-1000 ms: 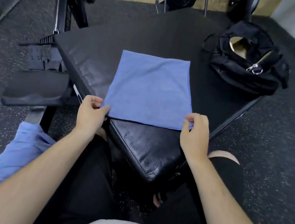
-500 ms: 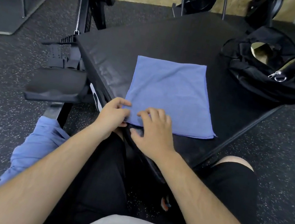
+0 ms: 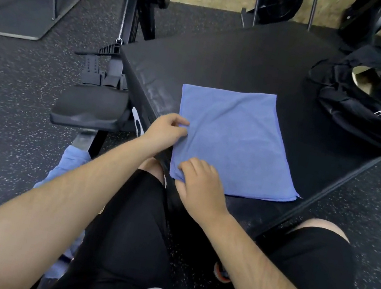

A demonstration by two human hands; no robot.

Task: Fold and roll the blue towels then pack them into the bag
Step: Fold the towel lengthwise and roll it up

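My left hand (image 3: 165, 132) pinches the left edge of the blue towel (image 3: 233, 136); my right hand (image 3: 202, 186) grips its near-left corner.

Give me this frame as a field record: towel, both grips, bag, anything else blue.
towel: blue, folded, flat on the black platform, not rolled
left grip: pinches the towel's left edge, about midway along
right grip: fingers curled on the towel's near-left corner
bag: black, top open, on the platform's far right, apart from the towel
second towel: blue, crumpled low beside the left leg, partly hidden by the arm
packed: no towel visible in the bag
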